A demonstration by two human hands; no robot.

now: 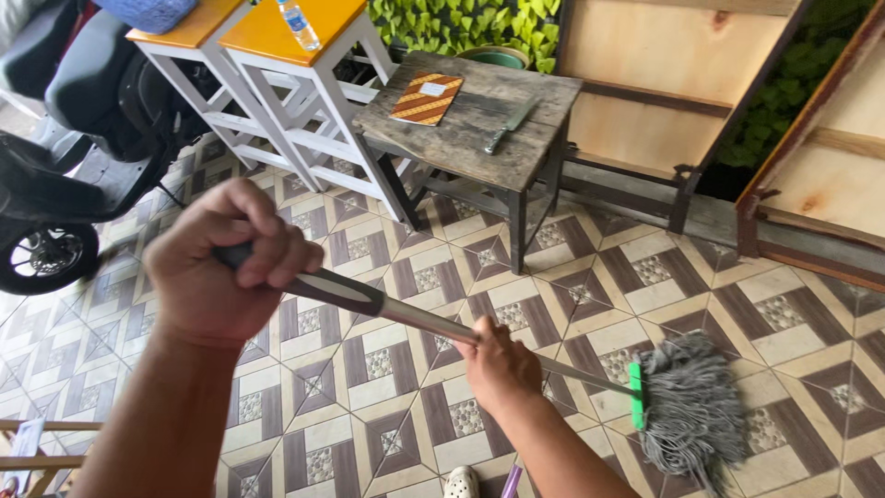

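I have the mop [682,410] down on the tiled floor [387,277], its grey string head spread out at the lower right of the frame, fastened by a green clamp to a long metal handle that slopes up towards the left. My left hand [226,267] is closed in a fist round the dark grip at the top end of the handle, left of centre. My right hand [500,364] is wrapped round the shaft lower down, near the bottom middle, fingers curled under it.

As for how far the mopping has got, I judge it hard to say: the tiles show no clear wet and dry patches, so I cannot tell which part is done.

Above the mop, in the upper middle, stands a weathered wooden counter [461,129] carrying a striped booklet [426,98] and a knife [510,124]. Left of it are white stools with orange tops [277,37], one bearing a plastic bottle [298,23]. A scooter [55,166] fills the upper left.
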